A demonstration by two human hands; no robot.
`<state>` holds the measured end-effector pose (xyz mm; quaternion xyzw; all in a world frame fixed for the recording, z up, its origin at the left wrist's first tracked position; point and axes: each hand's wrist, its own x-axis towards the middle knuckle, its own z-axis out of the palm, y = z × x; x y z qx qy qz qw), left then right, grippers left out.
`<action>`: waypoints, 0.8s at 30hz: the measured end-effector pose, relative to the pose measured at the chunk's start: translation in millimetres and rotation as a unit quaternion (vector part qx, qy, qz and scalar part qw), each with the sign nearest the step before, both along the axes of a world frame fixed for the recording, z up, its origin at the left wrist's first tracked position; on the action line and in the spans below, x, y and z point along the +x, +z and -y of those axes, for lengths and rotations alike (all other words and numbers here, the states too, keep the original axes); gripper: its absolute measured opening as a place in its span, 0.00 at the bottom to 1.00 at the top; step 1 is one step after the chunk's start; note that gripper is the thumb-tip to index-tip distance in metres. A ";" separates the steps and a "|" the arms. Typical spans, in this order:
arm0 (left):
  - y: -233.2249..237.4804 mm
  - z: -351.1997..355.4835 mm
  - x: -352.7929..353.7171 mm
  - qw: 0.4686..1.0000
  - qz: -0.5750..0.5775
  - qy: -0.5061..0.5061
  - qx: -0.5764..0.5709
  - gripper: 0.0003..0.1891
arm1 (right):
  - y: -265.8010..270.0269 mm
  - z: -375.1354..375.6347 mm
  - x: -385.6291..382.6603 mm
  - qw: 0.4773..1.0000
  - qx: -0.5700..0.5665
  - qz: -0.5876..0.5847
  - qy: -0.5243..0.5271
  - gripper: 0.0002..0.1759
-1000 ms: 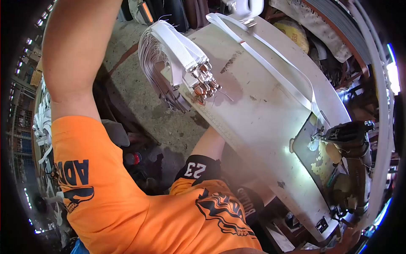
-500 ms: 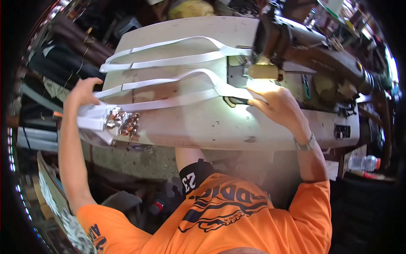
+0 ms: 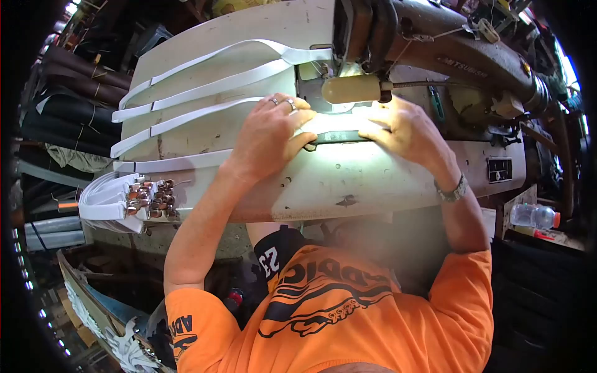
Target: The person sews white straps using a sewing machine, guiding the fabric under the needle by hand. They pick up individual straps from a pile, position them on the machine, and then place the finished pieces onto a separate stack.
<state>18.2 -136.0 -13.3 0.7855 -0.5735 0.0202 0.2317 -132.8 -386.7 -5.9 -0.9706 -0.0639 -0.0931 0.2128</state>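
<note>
My left hand point(image 3: 270, 133) has its fingers curled over a white strap point(image 3: 186, 125) in front of the sewing machine point(image 3: 454, 56). My right hand point(image 3: 410, 132) grips the strap's right end under the bright lamp light, thumb along the near edge. Between the hands, along the strap's near side, lies a dark flat tool point(image 3: 341, 136) with a small loop at its left end; its kind is unclear. Another looped white strap point(image 3: 211, 84) lies farther back. The needle area is partly hidden behind the lamp point(image 3: 351, 89).
A bundle of white straps point(image 3: 99, 198) with shiny metal clips point(image 3: 152, 198) hangs at the table's left front corner. A green-handled cutter point(image 3: 436, 102) lies beside the machine. A plastic bottle point(image 3: 533, 216) is at the right. Dark rolls point(image 3: 81, 124) are stacked at the left.
My left hand has moved from the clip bundle at the left to the strap near the machine. My right hand stays at the strap's end; the view has shifted slightly.
</note>
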 end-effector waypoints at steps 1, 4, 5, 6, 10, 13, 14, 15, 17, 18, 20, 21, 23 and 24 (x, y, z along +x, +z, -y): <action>-1.5 4.6 1.4 1.000 -0.006 0.009 0.000 0.18 | 1.0 4.1 1.3 1.000 -0.003 -0.001 -0.005 0.13; 5.9 17.8 2.2 0.998 -0.026 0.055 0.009 0.19 | 4.0 9.7 6.9 1.000 0.003 -0.005 -0.025 0.12; 6.4 23.1 3.2 0.997 -0.043 0.062 0.008 0.19 | 2.1 13.1 9.6 1.000 -0.002 -0.002 -0.019 0.12; 5.8 28.1 4.9 0.996 -0.059 0.069 0.009 0.20 | -0.4 17.0 13.2 1.000 -0.006 0.002 -0.014 0.12; 4.5 46.0 6.0 0.989 -0.106 0.099 -0.021 0.16 | 5.6 19.6 15.0 0.999 0.013 -0.038 -0.038 0.11; -5.7 49.2 14.4 0.989 -0.121 0.063 -0.053 0.17 | -4.0 24.9 14.8 0.999 0.000 0.006 -0.040 0.11; -8.9 49.1 17.7 0.989 -0.125 0.056 -0.051 0.17 | -6.0 26.4 15.3 0.999 0.002 0.015 -0.039 0.11; -11.0 51.8 20.3 0.990 -0.119 0.054 -0.058 0.16 | -7.7 26.7 15.8 0.999 0.003 0.022 -0.038 0.12; -13.9 52.1 17.3 0.988 -0.119 0.067 -0.072 0.15 | -13.0 26.0 9.1 0.998 -0.028 0.041 -0.047 0.14; -14.6 52.0 18.0 0.989 -0.113 0.068 -0.066 0.15 | -14.4 24.6 4.6 0.995 -0.062 0.063 -0.057 0.15; -21.7 51.2 17.6 0.990 -0.094 0.064 -0.080 0.16 | -1.5 21.2 -9.4 0.991 -0.090 0.080 -0.052 0.21; -24.2 51.0 17.2 0.991 -0.083 0.062 -0.089 0.16 | 28.8 19.7 -20.0 0.998 -0.055 0.029 -0.019 0.21; -25.7 49.7 15.2 0.992 -0.023 0.076 -0.103 0.22 | 89.0 25.5 -47.7 0.993 0.119 0.005 0.013 0.17; -24.4 49.7 16.4 0.991 -0.002 0.076 -0.106 0.22 | 115.8 45.7 -59.8 0.989 0.138 0.055 0.011 0.14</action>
